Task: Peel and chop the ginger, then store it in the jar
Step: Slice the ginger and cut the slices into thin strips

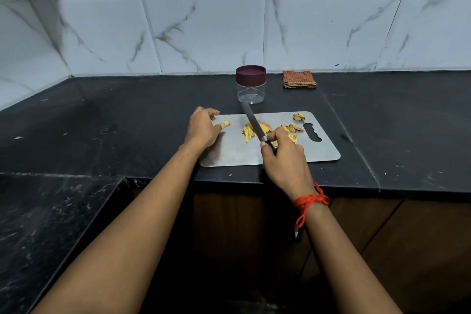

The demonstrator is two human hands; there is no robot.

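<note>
Progress: peeling looks done and chopping is under way; ginger strips [248, 133] lie mid-way along the cutting board [318, 153], with peel scraps [293, 128] to their right.
Left to do: likely finer chopping, then filling the jar [251, 89], which stands lidded and empty behind the board on the desk [127, 122].
Right hand [283, 153]: fingers wrap the knife [251, 120] handle, blade slanting over the strips.
Left hand [202, 126]: fingers curl at the board's left edge, thumb tip touching a small ginger piece [226, 124]; whether it is pinched cannot be told.

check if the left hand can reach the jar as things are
Probably yes: the jar stands just beyond the board, with bare counter between it and the left hand. That hand pinches a ginger piece, though.
</note>
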